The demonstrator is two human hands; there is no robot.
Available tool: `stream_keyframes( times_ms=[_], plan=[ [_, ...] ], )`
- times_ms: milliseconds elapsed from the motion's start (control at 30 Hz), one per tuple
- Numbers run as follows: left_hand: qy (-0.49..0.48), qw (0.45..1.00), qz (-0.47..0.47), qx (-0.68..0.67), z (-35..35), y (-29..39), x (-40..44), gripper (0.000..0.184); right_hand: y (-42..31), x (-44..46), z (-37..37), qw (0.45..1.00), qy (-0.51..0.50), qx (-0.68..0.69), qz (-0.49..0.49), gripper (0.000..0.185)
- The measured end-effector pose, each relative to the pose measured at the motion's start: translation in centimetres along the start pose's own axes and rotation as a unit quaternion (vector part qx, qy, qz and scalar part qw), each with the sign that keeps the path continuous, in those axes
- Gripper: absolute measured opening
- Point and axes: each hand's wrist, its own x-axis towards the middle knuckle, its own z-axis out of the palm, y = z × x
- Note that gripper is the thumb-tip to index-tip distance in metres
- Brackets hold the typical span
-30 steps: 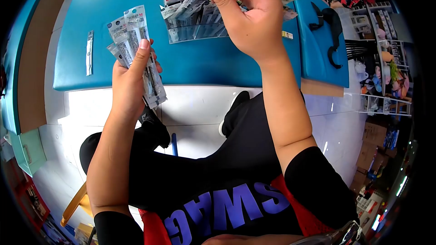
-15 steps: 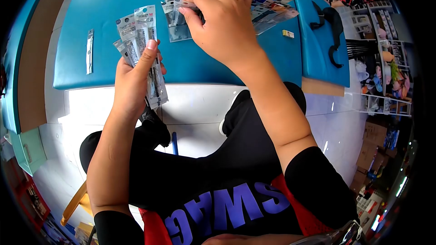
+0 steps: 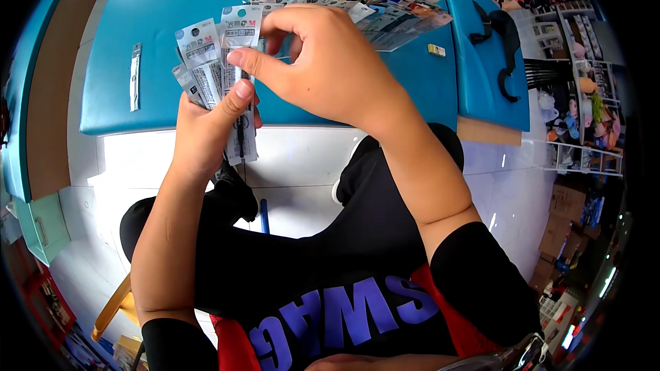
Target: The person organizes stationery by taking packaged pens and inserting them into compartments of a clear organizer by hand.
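My left hand (image 3: pixel 213 120) grips a fanned bundle of clear packets (image 3: pixel 201 51) with thin dark sticks inside, held upright past the near edge of the blue table (image 3: pixel 302 106). Over the bundle's right side is my right hand (image 3: pixel 302 55), its thumb and fingers pinched at the rightmost packet (image 3: pixel 240 27). Behind that hand stands a clear organizer (image 3: pixel 395 38) packed with many packaged items. One single packet (image 3: pixel 135 77) lies alone on the table at the left.
A small yellow and white box (image 3: pixel 436 50) lies right of the organizer. Black straps (image 3: pixel 507 48) rest on the blue surface at the right. Shelves with goods (image 3: pixel 584 89) stand at the far right. A wooden chair part (image 3: pixel 113 309) shows at the lower left.
My right hand has moved from the organizer down and left to the bundle. The bundle in my left hand has shifted slightly right, and more of the organizer shows.
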Motion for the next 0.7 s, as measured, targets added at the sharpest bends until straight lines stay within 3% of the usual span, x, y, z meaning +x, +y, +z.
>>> stream_keyframes(
  times_ms=[100, 133, 167, 267, 300, 367, 567, 600, 700],
  plan=[
    [0.037, 0.999, 0.02, 0.032, 0.2, -0.6, 0.2, 0.045, 0.5, 0.2, -0.5, 0.984, -0.005, 0.175, 0.041, 0.033],
    [0.063, 0.997, 0.024, 0.045, 0.2, -0.8, 0.3, 0.046, 1.1, 0.7, -0.4, 0.967, 0.048, 0.25, -0.002, 0.021],
    [0.061, 0.998, 0.01, 0.034, 0.3, -0.5, 0.3, 0.047, 1.1, 0.8, -1.4, 0.94, 0.06, 0.336, 0.026, 0.021],
    [0.074, 0.997, -0.021, 0.024, 0.3, 0.3, 0.5, 0.051, -0.9, 3.2, -5.3, 0.906, 0.162, 0.374, 0.118, 0.01],
    [0.073, 0.997, -0.032, 0.017, 0.3, 0.4, 0.6, 0.049, -0.5, 3.6, -5.0, 0.913, 0.173, 0.365, 0.05, 0.013],
    [0.07, 0.996, -0.054, 0.006, 0.4, 0.8, 0.6, 0.045, -0.6, 3.3, -5.2, 0.927, 0.173, 0.316, 0.101, 0.011],
    [0.036, 0.994, -0.084, -0.061, 0.6, 0.9, 0.6, 0.043, 1.3, 3.3, -2.8, 0.956, 0.134, 0.26, -0.035, 0.009],
    [0.027, 0.993, -0.086, -0.076, 0.5, 0.8, 0.6, 0.042, 3.6, 1.6, -1.6, 0.959, 0.196, 0.182, -0.089, 0.022],
    [0.008, 0.99, -0.091, -0.111, -0.2, 0.5, 0.8, 0.04, 3.7, 1.1, -1.5, 0.987, 0.135, 0.053, -0.067, 0.021]
  ],
)
